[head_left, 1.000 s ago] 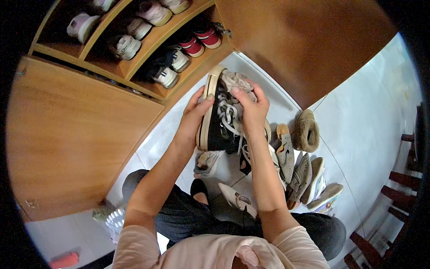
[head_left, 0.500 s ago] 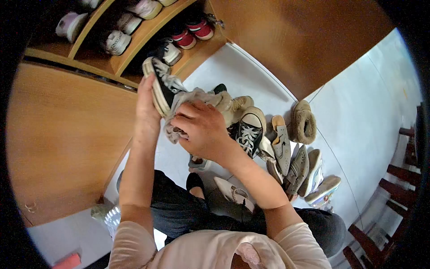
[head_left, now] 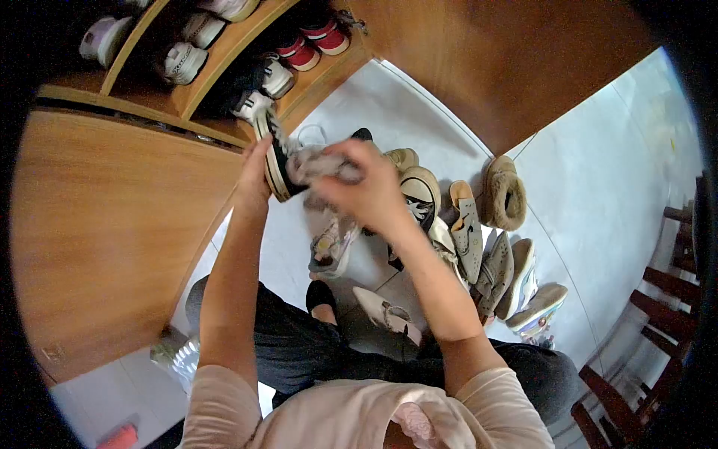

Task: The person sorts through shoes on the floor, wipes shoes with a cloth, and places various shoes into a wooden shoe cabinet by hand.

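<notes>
Your head camera looks forward and steeply down over your lap (head_left: 295,340). Its wide, round-edged view takes your left hand (head_left: 256,173) and right hand (head_left: 372,185) from near, the cabinet (head_left: 120,232) ahead.

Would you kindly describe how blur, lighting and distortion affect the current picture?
Head view: motion blur smears the right hand and cloth; head view: the shoe in the left hand looks sharper; head view: the cabinet is dim inside, its shelf edges bow, and picture corners go black.
</notes>
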